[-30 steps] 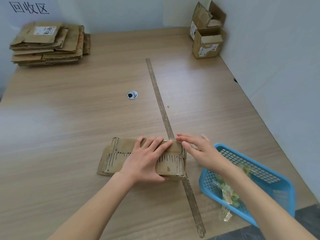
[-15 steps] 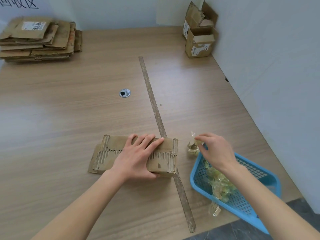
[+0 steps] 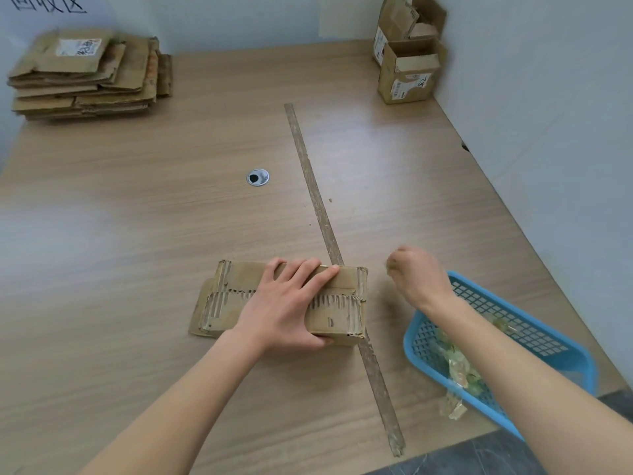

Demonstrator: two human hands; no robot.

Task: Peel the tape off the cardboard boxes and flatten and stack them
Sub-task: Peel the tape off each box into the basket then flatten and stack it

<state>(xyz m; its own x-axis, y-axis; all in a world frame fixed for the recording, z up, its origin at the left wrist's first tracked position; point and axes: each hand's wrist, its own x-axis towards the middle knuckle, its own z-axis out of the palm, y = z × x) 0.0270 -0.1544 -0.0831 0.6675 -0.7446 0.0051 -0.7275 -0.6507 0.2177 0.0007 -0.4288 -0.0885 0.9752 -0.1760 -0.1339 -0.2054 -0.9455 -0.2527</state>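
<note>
A torn, flattened cardboard box (image 3: 233, 303) lies on the wooden table (image 3: 137, 217) in front of me. My left hand (image 3: 291, 303) rests on top of it, fingers reaching over its far edge and thumb at its near side, holding it down. My right hand (image 3: 418, 279) is curled into a fist just right of the box, above the near corner of a blue basket (image 3: 416, 341). A small bit of peeled tape (image 3: 390, 266) shows at the fist's left edge. A stack of flattened boxes (image 3: 85, 73) sits at the far left corner.
Two open, unflattened boxes (image 3: 407, 73) stand at the far right corner against the wall. The basket holds crumpled tape scraps (image 3: 459, 365); one scrap (image 3: 452, 406) hangs out onto the table. A long worn strip (image 3: 322, 207) runs down the table, beside a round cable hole (image 3: 257, 176).
My right hand pulled a wad of tape off the box's right end, moved right over the basket, and has now closed into a fist. My left hand stayed on the box.
</note>
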